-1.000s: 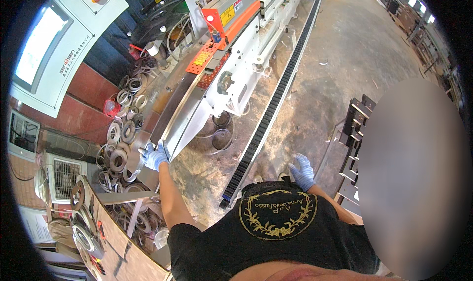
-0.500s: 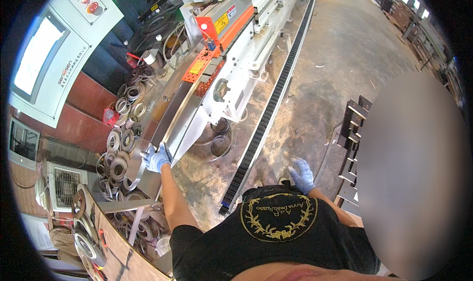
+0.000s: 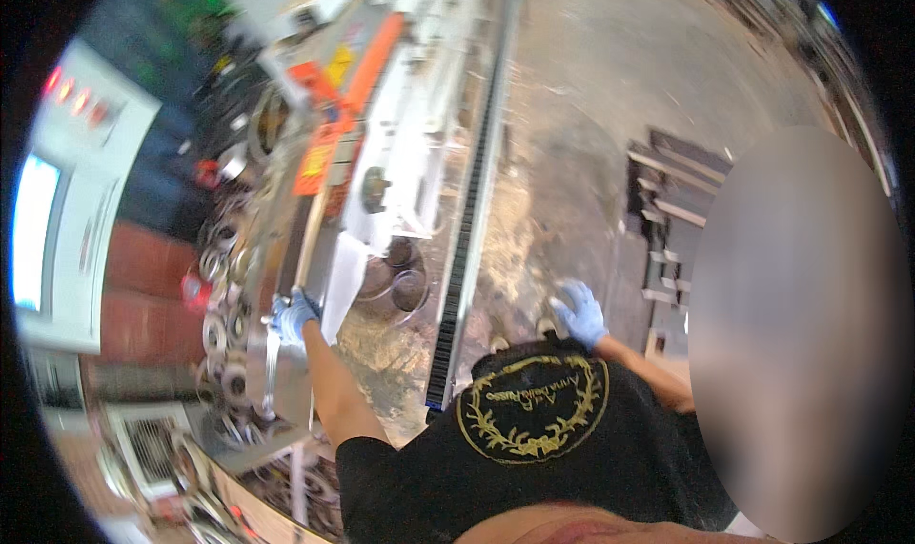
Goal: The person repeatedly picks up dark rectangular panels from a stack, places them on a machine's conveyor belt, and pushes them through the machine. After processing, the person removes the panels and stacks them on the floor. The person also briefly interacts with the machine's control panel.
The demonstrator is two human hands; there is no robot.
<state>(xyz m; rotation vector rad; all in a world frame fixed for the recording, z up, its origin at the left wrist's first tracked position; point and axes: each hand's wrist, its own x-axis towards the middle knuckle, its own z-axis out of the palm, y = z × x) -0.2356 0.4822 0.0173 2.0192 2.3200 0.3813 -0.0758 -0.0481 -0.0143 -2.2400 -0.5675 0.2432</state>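
My left hand [image 3: 295, 319], in a blue glove, is closed around the near end of a long narrow board [image 3: 311, 234]. The board lies along the bed of a white edge-working machine, its far end by a perforated orange guard [image 3: 317, 163]. Motion blur softens the fingers and hides how they wrap the board. My right hand [image 3: 579, 313], gloved the same way, hovers low in front of my body with fingers apart and nothing in it.
A long black roller track [image 3: 464, 229] runs beside the machine. Rolls of edge-banding tape [image 3: 215, 329] crowd the left side, below a control cabinet [image 3: 91, 191]. Dark panels [image 3: 672, 177] are stacked at the right, near a blurred-out shape [image 3: 801, 334].
The view has swung, shifting the machine and roller track leftward and bringing more of the panel stack into sight. My left hand stays at the board's end; my right hand stays spread.
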